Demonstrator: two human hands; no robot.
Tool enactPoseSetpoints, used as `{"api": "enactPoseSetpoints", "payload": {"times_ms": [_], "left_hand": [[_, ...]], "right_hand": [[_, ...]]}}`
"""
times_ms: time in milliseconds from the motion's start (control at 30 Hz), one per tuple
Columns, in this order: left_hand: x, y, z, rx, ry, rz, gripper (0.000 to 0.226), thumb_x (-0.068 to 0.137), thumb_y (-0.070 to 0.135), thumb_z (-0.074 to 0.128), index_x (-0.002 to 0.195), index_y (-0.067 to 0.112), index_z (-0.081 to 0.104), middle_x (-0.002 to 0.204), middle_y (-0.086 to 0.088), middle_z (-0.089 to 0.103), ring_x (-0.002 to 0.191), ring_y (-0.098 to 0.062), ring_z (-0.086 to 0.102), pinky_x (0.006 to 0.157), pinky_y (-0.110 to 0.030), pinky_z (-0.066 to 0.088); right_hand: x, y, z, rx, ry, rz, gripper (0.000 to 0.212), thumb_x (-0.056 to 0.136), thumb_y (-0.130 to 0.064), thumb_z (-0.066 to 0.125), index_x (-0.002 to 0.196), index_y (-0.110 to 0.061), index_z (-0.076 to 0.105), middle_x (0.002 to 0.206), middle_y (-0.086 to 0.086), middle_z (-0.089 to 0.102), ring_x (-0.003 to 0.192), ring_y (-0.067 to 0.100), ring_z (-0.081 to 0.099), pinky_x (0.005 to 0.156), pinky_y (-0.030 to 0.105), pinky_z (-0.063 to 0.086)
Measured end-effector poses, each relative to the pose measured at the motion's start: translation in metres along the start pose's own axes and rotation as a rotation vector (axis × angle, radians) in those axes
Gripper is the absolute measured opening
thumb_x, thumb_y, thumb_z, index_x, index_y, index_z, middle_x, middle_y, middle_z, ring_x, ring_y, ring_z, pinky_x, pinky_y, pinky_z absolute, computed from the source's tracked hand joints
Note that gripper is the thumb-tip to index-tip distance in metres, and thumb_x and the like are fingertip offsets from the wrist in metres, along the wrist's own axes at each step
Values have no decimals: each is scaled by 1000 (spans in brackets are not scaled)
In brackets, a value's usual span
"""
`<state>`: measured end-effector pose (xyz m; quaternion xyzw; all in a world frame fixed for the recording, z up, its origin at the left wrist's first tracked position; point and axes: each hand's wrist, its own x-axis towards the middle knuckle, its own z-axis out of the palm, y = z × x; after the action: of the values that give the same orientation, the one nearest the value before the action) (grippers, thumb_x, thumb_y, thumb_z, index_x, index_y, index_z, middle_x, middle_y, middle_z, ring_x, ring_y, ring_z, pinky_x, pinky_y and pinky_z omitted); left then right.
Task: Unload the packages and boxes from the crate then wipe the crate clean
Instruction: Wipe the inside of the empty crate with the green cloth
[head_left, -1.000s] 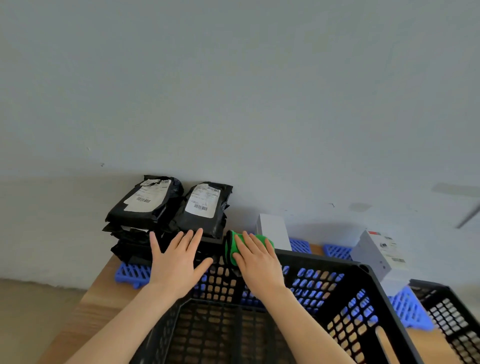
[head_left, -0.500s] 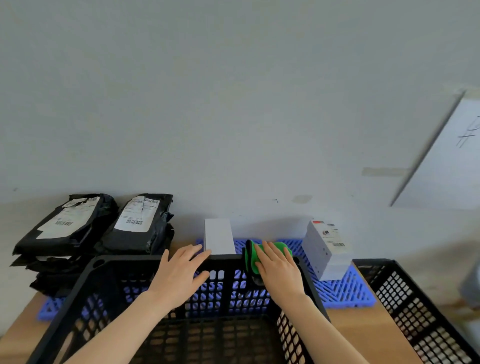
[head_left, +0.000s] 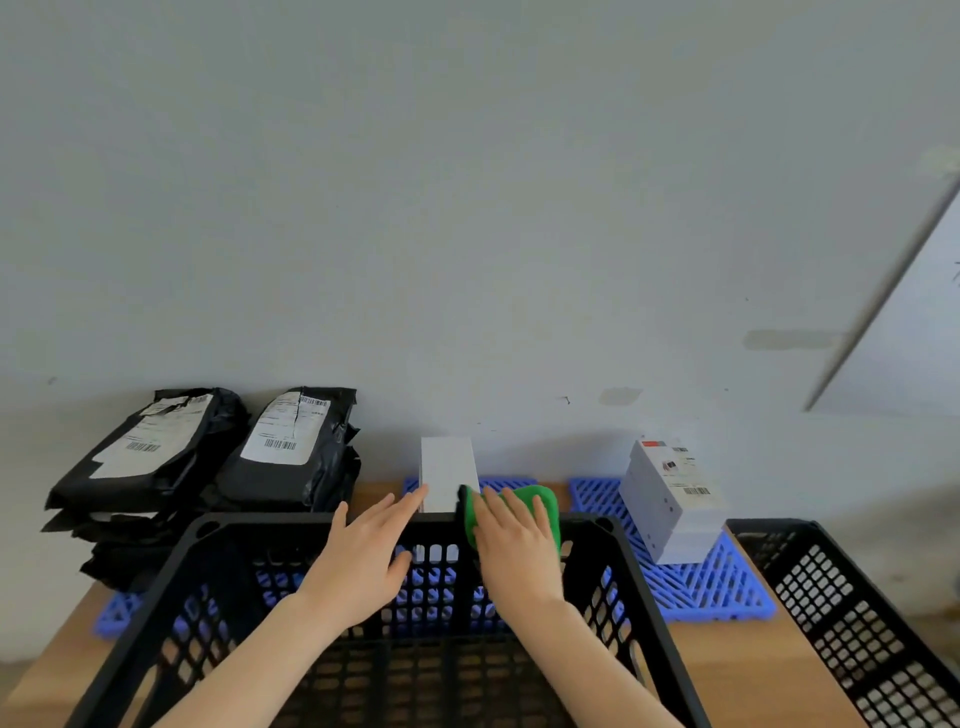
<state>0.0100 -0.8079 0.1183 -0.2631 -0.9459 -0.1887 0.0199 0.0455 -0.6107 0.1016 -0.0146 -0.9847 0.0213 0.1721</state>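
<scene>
Wiping appears to be the step in hand: packages (head_left: 280, 447) and boxes (head_left: 670, 504) sit unloaded beyond the crate (head_left: 249, 522). Right hand (head_left: 514, 545), fingers straight, presses a green cloth (head_left: 543, 499) on the far rim. Left hand (head_left: 363, 556), open, braces the far wall. The next move likely calls for sweeping the cloth along the rim.

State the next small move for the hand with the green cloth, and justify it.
Probably slide the green cloth right along the far rim of the crate: the right hand presses it there, the left hand rests flat just to its left, and nothing shows inside it.
</scene>
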Motion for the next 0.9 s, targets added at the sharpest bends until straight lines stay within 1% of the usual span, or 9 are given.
{"api": "enactPoseSetpoints", "payload": {"times_ms": [167, 300, 400, 467, 533, 600, 667, 800, 900], "left_hand": [[0, 0, 9, 68, 73, -2, 80, 94, 35, 56, 155, 35, 3, 152, 9, 40, 146, -12, 25, 118, -56, 11], [2, 4, 16, 163, 34, -4, 85, 90, 47, 56, 154, 38, 1, 145, 3, 45, 143, -21, 31, 113, -66, 14], [5, 17, 19, 232, -21, -3, 84, 88, 54, 57, 155, 37, 8, 155, -6, 34, 148, -29, 21, 111, -68, 10], [8, 28, 21, 265, -30, 101, 89, 74, 53, 73, 150, 31, 32, 152, -7, 41, 145, -29, 27, 104, -74, 27], [13, 41, 25, 287, -67, 219, 89, 78, 52, 68, 153, 29, 26, 161, 0, 23, 148, -20, 6, 108, -70, 26], [19, 56, 30, 244, -112, 274, 82, 93, 49, 50, 155, 30, 0, 162, 9, -9, 146, -15, -20, 116, -64, 4], [23, 71, 31, 240, -182, 264, 79, 97, 50, 43, 155, 31, -7, 161, 11, -16, 147, -15, -20, 114, -63, -5], [27, 78, 37, 225, -206, 226, 79, 97, 54, 43, 156, 30, -4, 163, 11, -12, 150, -15, -10, 112, -68, -2], [26, 77, 37, 242, -185, 245, 78, 97, 52, 42, 156, 27, -2, 163, 9, -9, 151, -15, -7, 112, -68, 1]], "right_hand": [[5, -23, 4, 20, -24, -130, 59, 67, -30, 82, 122, -22, 63, 122, -3, 66, 114, 21, 62, 100, 45, 46], [1, 15, -5, -28, -93, -67, 64, 69, -25, 81, 129, -20, 59, 126, 2, 63, 119, 22, 59, 102, 42, 46], [-9, 52, -21, -106, -182, 56, 67, 88, -16, 60, 148, -14, 31, 153, 7, 34, 143, 24, 28, 118, 43, 20], [-17, 74, -34, -145, -228, 165, 67, 94, -16, 51, 152, -15, 18, 158, 6, 21, 146, 23, 18, 120, 40, 15], [-23, 87, -44, -136, -250, 283, 59, 98, -16, 45, 151, -16, 19, 158, 6, 22, 143, 25, 26, 113, 39, 29], [-28, 91, -53, -109, -282, 385, 55, 99, -13, 42, 150, -17, 22, 153, 5, 28, 129, 30, 45, 90, 41, 47], [-36, 91, -58, -172, -315, 380, 57, 97, -8, 43, 150, -14, 23, 151, 6, 30, 118, 31, 53, 77, 40, 51], [-69, 86, -64, -237, -316, 355, 53, 95, -5, 45, 146, -10, 31, 145, 5, 35, 108, 28, 57, 68, 35, 47], [-105, 78, -78, -183, -245, 371, 50, 99, -12, 42, 147, -15, 30, 148, 0, 37, 108, 22, 59, 72, 31, 50]]}}
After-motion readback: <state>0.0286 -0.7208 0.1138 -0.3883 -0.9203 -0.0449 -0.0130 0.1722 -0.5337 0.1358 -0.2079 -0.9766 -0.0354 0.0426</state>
